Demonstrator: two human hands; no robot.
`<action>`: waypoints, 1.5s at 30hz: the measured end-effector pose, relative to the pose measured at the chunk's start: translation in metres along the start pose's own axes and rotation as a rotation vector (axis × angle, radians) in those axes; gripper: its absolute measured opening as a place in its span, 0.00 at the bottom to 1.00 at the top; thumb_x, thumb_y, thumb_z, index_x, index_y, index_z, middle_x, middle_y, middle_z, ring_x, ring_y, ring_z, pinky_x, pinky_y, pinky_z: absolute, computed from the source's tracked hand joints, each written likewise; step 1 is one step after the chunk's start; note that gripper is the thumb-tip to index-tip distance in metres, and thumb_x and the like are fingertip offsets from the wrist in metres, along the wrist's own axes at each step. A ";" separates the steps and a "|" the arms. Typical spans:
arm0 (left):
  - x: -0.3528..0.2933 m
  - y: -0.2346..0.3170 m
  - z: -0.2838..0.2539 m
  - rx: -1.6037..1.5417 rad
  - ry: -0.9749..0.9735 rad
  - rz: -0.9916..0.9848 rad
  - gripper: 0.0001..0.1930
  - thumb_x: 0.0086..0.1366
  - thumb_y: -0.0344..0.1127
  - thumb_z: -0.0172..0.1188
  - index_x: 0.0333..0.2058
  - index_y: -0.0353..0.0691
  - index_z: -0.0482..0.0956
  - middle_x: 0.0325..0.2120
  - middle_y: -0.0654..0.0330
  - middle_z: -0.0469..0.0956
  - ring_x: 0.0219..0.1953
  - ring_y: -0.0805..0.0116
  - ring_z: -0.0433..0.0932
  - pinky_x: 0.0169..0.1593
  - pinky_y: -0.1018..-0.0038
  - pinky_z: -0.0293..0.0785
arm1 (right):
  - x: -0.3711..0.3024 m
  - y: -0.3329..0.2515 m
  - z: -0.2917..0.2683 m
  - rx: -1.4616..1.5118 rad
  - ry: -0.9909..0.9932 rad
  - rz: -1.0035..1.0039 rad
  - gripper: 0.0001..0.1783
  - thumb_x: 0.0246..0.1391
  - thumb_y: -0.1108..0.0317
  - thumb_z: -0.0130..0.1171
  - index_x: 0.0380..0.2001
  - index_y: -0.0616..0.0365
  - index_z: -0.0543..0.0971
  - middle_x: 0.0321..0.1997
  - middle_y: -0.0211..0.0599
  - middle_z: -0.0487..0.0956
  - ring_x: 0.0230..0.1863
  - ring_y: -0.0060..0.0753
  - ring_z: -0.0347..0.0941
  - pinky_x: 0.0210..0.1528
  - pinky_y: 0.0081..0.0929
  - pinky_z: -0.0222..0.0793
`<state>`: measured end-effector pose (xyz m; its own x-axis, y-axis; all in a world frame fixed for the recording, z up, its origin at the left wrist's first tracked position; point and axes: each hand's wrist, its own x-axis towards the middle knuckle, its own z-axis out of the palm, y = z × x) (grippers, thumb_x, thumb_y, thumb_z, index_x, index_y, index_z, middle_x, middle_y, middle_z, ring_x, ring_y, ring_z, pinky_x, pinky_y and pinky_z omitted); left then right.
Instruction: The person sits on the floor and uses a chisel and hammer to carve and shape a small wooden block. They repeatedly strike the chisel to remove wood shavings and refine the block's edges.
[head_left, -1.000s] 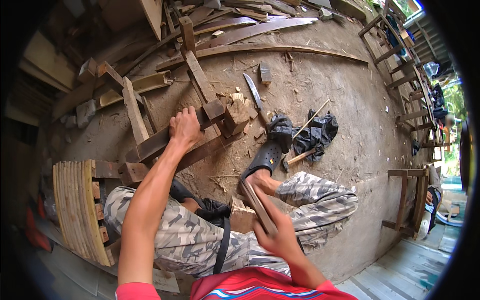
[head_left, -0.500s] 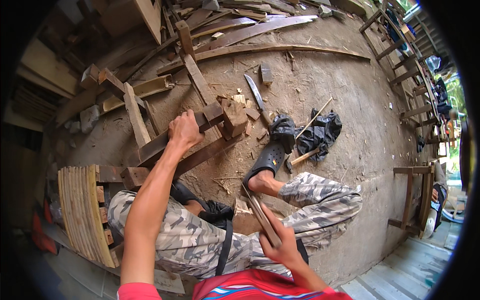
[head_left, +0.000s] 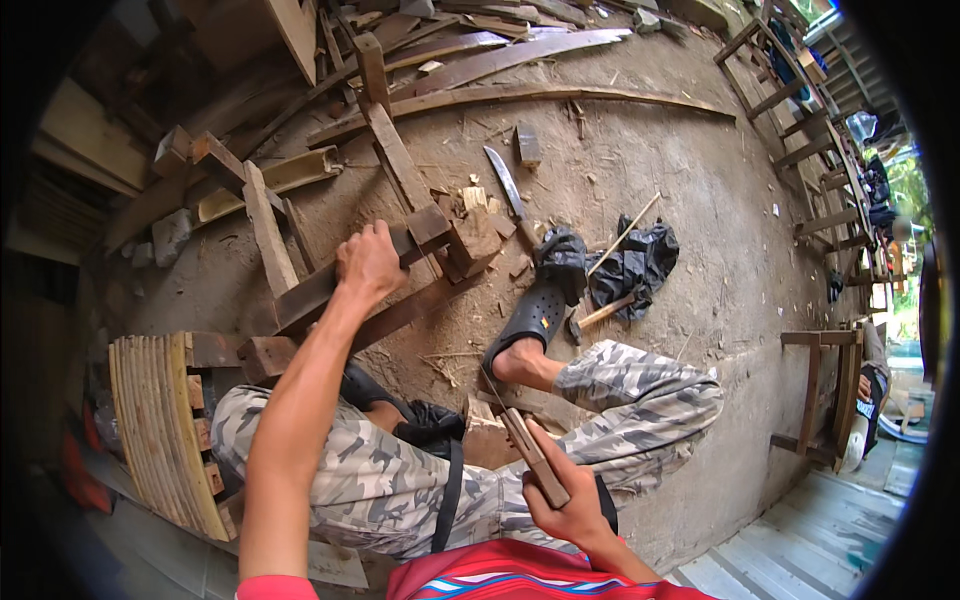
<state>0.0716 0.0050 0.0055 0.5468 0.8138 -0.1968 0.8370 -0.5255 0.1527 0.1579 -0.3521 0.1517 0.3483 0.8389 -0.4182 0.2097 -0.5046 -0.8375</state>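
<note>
Seated on the dirt floor [head_left: 700, 200]; left hand [head_left: 368, 262] stretched forward, fingers curled over the dark timber beam [head_left: 330, 290] lying slantwise ahead of the knees. Right hand [head_left: 570, 500] by the lap, fingers wrapped round a chisel-like wooden-handled tool [head_left: 525, 445]. Looks like steadying the piece before cutting; next, bring the tool's edge to the beam

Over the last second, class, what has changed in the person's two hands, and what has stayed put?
The right hand has drawn the narrow wooden-handled tool back toward the body, still gripping it. The left hand stays pressed on the dark wooden beam. The machete, hammer and black bag lie unmoved.
</note>
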 end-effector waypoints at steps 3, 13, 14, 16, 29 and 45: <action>0.001 -0.002 0.000 -0.016 0.030 0.020 0.30 0.47 0.37 0.73 0.46 0.29 0.73 0.43 0.40 0.80 0.48 0.44 0.82 0.53 0.54 0.78 | 0.064 0.007 0.018 -0.071 0.173 -0.460 0.41 0.48 0.78 0.59 0.70 0.57 0.66 0.47 0.50 0.84 0.38 0.50 0.84 0.45 0.32 0.77; 0.003 -0.002 -0.005 -0.004 -0.014 -0.001 0.29 0.50 0.36 0.69 0.50 0.29 0.73 0.46 0.40 0.80 0.49 0.44 0.82 0.53 0.54 0.78 | 0.066 0.021 0.035 -0.077 0.161 -0.393 0.41 0.50 0.78 0.58 0.70 0.57 0.65 0.56 0.53 0.81 0.45 0.51 0.84 0.50 0.33 0.77; 0.003 -0.002 -0.004 -0.027 -0.004 0.009 0.28 0.50 0.34 0.67 0.50 0.28 0.73 0.45 0.40 0.80 0.49 0.44 0.82 0.53 0.54 0.78 | 0.031 0.018 0.025 -0.070 0.171 -0.421 0.41 0.49 0.79 0.57 0.70 0.58 0.65 0.56 0.52 0.81 0.44 0.49 0.85 0.49 0.33 0.77; 0.003 -0.001 -0.001 -0.043 -0.051 -0.011 0.27 0.50 0.32 0.66 0.49 0.27 0.73 0.46 0.39 0.80 0.49 0.44 0.82 0.54 0.54 0.78 | -0.005 0.016 0.012 -0.037 0.046 -0.013 0.41 0.49 0.79 0.57 0.70 0.59 0.65 0.55 0.50 0.82 0.44 0.45 0.85 0.50 0.33 0.77; 0.006 -0.006 -0.003 -0.109 -0.089 -0.017 0.31 0.48 0.31 0.67 0.52 0.26 0.73 0.45 0.40 0.80 0.49 0.47 0.81 0.56 0.55 0.76 | 0.105 0.034 0.050 -0.092 0.221 -0.495 0.38 0.51 0.78 0.56 0.69 0.62 0.66 0.58 0.54 0.80 0.58 0.50 0.79 0.58 0.32 0.72; 0.004 -0.004 0.000 -0.055 -0.021 0.014 0.28 0.50 0.31 0.66 0.51 0.27 0.73 0.40 0.45 0.83 0.42 0.52 0.84 0.48 0.55 0.80 | 0.120 0.027 0.057 -0.104 0.243 -0.420 0.35 0.53 0.77 0.56 0.67 0.62 0.68 0.59 0.56 0.79 0.58 0.51 0.79 0.60 0.34 0.71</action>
<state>0.0704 0.0103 0.0036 0.5596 0.8005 -0.2145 0.8269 -0.5222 0.2087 0.1532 -0.2534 0.0589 0.4142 0.9087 0.0526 0.4633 -0.1607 -0.8715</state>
